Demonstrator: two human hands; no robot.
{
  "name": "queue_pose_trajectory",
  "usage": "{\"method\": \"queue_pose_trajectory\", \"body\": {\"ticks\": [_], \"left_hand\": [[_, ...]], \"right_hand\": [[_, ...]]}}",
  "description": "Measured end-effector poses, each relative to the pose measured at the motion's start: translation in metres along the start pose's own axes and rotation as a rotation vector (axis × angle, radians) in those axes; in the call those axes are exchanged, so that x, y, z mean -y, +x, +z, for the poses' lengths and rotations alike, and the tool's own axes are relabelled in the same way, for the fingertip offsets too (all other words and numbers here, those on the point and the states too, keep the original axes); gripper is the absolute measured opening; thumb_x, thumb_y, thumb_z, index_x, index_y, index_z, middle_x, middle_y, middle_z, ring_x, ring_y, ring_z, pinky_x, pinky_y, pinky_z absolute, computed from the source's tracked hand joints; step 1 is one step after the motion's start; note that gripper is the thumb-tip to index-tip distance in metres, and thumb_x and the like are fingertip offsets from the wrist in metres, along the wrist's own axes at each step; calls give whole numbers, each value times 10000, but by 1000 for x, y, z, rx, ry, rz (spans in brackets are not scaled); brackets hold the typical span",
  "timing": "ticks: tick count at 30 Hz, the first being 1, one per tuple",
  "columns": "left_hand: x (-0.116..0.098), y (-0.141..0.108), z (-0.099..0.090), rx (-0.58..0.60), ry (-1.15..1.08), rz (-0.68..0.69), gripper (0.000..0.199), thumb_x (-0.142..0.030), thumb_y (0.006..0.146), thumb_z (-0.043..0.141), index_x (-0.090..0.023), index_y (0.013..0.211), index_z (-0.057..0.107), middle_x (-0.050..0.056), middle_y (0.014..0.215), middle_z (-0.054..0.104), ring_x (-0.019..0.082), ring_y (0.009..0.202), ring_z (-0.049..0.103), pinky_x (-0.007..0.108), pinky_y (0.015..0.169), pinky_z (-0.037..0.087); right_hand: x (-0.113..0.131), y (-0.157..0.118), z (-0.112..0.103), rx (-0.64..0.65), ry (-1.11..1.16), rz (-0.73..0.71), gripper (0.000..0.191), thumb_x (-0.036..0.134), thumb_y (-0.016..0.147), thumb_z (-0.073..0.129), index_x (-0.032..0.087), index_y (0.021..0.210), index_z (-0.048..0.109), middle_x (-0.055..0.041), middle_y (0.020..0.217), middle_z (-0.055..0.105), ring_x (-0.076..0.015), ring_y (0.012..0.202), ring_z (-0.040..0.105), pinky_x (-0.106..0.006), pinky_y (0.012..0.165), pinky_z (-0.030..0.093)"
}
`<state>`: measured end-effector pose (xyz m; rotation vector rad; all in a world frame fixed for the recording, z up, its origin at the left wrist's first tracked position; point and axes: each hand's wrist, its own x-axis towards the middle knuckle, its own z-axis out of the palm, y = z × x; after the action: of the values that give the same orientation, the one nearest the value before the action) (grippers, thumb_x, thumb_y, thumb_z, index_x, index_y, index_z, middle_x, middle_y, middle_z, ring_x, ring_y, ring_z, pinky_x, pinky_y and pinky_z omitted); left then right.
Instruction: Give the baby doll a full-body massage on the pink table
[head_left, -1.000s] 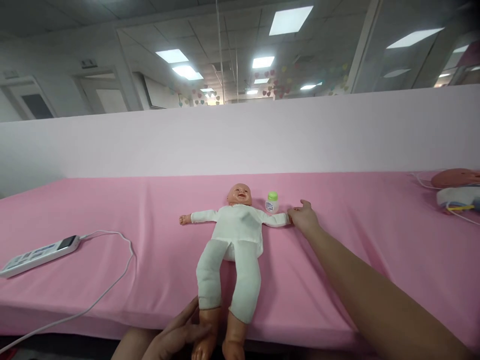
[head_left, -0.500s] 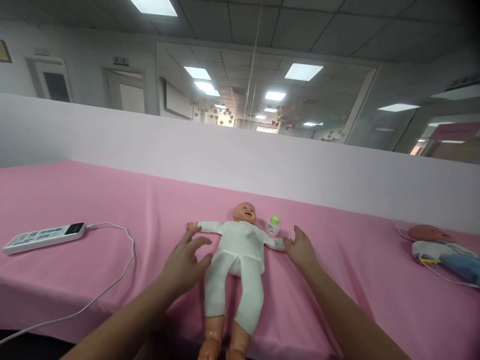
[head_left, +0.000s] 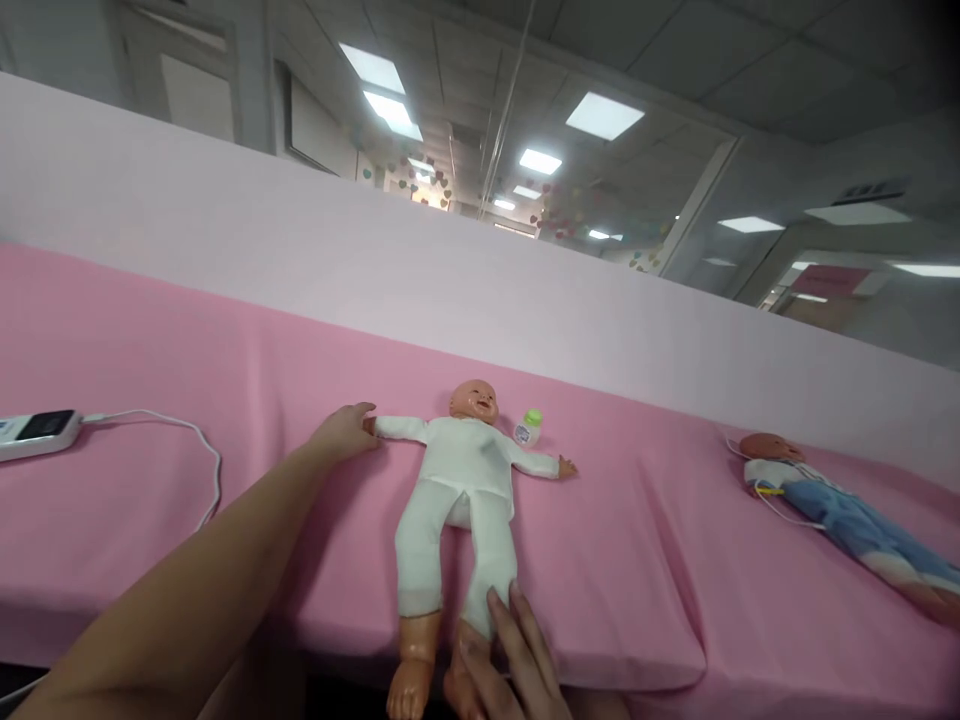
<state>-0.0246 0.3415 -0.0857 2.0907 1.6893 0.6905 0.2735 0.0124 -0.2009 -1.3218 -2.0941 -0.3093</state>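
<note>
A baby doll (head_left: 465, 460) in a white top and white trousers lies face up on the pink sheet, arms spread and bare feet toward me. My left hand (head_left: 345, 432) is closed around the doll's hand at the left end of its outstretched arm, mostly covering it. Over the doll's lower leg on the right side, my right hand (head_left: 517, 655) has its fingers stretched out, touching or just above the trouser cuff and ankle. Beside the doll's head is a small bottle (head_left: 528, 428) with a green cap.
A second doll (head_left: 840, 510) in blue and white, with a thin tube, lies at the right. On the left sits a white device (head_left: 41, 432) with a dark screen and a white cable (head_left: 202, 440). A low white wall (head_left: 465, 310) borders the pink sheet (head_left: 600, 560) at the back.
My left hand has moved outward to the doll's hand and closed on it. My right hand has left the doll's other hand and come down to its leg. The view has shifted and tilted.
</note>
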Motion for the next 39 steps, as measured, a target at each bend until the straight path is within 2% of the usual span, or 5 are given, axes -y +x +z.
{"method": "queue_pose_trajectory", "body": {"ticks": [11, 16, 23, 28, 39], "left_hand": [[16, 8, -11, 16, 119, -156, 424, -506, 770, 721, -205, 1067, 687, 120, 1091, 750, 335, 943, 701, 353, 710, 479], [-1, -2, -9, -131, -238, -185, 353, -457, 754, 753, -244, 1028, 689, 59, 1030, 766, 292, 892, 709, 328, 653, 480], [-32, -14, 11, -228, -842, -259, 291, -346, 791, 769, -196, 1030, 697, 85, 1023, 762, 243, 903, 721, 337, 787, 547], [-55, -20, 24, -223, -1039, -167, 253, -392, 904, 677, -189, 1054, 657, 119, 1172, 720, 241, 1054, 700, 357, 868, 577], [-133, -27, 31, -207, -136, 251, 254, -415, 1002, 523, -276, 1177, 643, 51, 984, 779, 283, 876, 717, 349, 687, 451]], "right_hand": [[1, 2, -34, 3, 138, 77, 916, 402, 863, 779, 465, 1633, 287, -12, 1494, 598, -438, 1288, 639, -641, 914, 658], [1, 5, -57, -161, 128, 101, 665, 353, 917, 767, 306, 1540, 540, -82, 1412, 683, -331, 1158, 744, -390, 889, 686], [23, 9, -49, -319, 474, 613, 562, 514, 1019, 573, 251, 1515, 575, -138, 1328, 727, -351, 1084, 768, -447, 898, 670], [20, 19, -46, -350, 708, 587, 642, 444, 942, 721, 260, 1530, 540, -165, 1437, 652, -354, 1126, 749, -457, 888, 669], [-3, 99, -56, -374, 649, 534, 595, 427, 1015, 614, 253, 1564, 462, -141, 1483, 593, -313, 1283, 648, -530, 1052, 587]]}}
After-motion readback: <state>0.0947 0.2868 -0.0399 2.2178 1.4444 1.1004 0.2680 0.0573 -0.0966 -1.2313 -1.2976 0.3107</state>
